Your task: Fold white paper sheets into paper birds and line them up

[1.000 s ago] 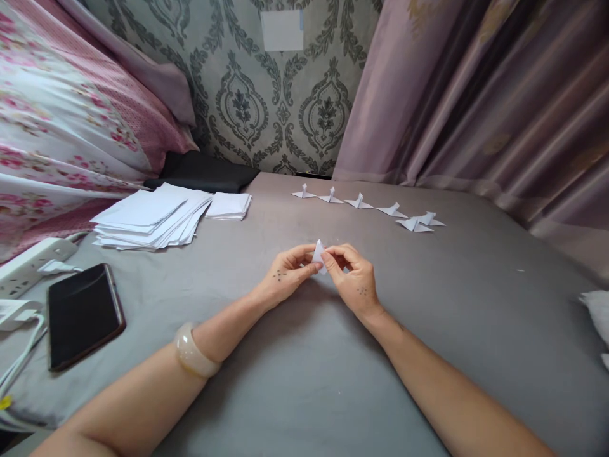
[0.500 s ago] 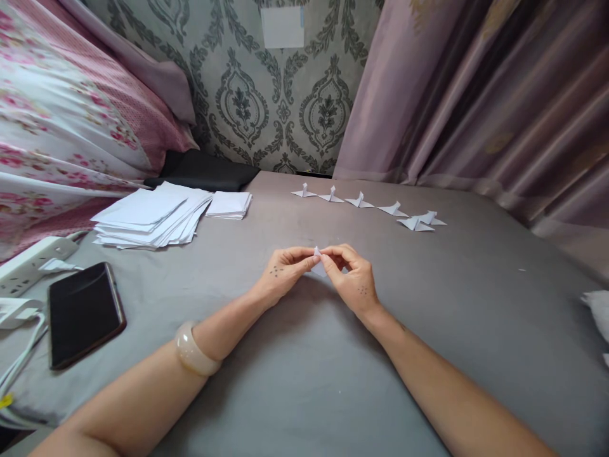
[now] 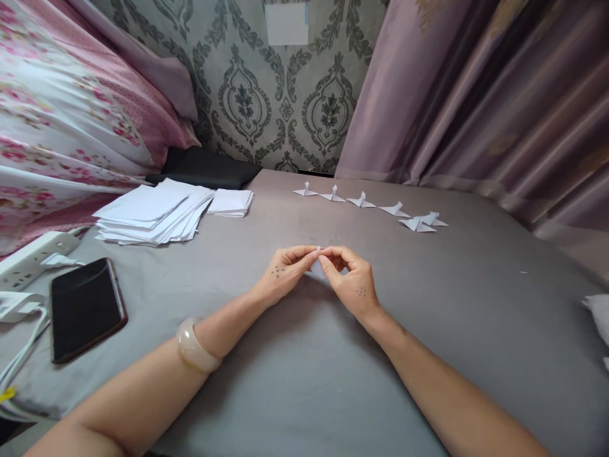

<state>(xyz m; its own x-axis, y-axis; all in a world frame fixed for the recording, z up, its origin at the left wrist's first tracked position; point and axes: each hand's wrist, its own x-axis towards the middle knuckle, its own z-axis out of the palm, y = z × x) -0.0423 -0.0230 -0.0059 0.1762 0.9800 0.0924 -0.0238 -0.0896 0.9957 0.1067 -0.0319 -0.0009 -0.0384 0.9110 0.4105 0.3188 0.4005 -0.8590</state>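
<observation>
A small folded white paper [image 3: 317,269] is pinched between both hands at the middle of the view. My left hand [image 3: 288,270] grips its left side between thumb and fingers, with a pale bangle on that wrist. From the right, my right hand [image 3: 351,277] pinches the same paper, its thumb beside the left thumb. The hands cover most of the paper; a tip shows above the thumbs and a flat part below. Beyond them stands a row of several folded paper birds [image 3: 361,200], the two rightmost close together.
On the left lie a loose stack of white paper [image 3: 143,212] and a smaller square stack [image 3: 231,202]. A phone [image 3: 87,311] rests near a power strip [image 3: 35,260] with cables. A black cloth item [image 3: 209,168] sits behind the paper. Curtains [image 3: 419,95] hang at the right.
The thumbs have come slightly closer together over the paper, and less of its top tip shows. The whole view has shifted a little; the stacks and birds stay in place.
</observation>
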